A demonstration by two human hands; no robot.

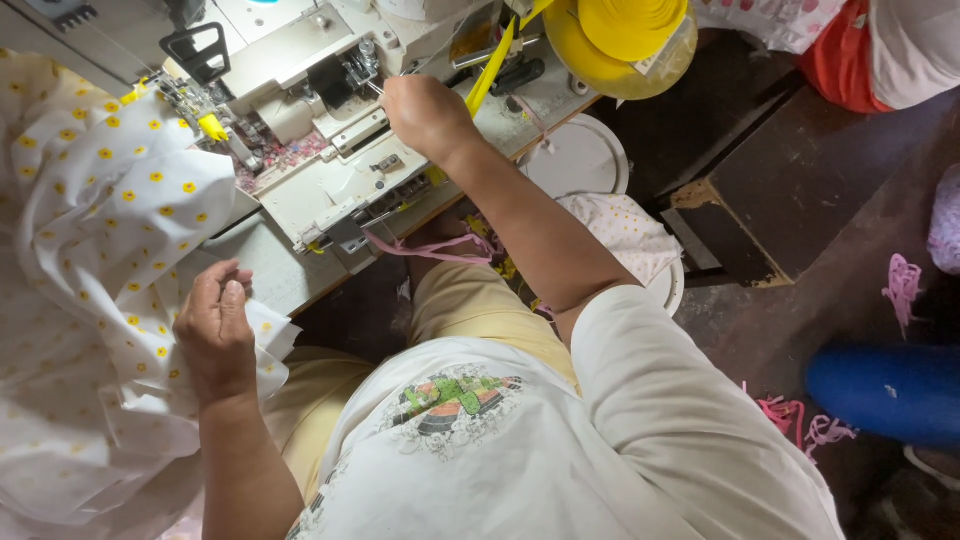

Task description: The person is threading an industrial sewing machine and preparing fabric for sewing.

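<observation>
The left hand (215,330) lies curled on the white, yellow-dotted fabric (95,250), its fingers pressing a fold down at the near side of the sewing machine (320,120), seemingly to keep the cloth from sliding off the surface (270,265). The fabric's bulk runs from the machine's needle area back toward the person's lap. The right hand (425,112) reaches to the machine's right end, fingers pinched narrowly around something small; what it is cannot be told.
</observation>
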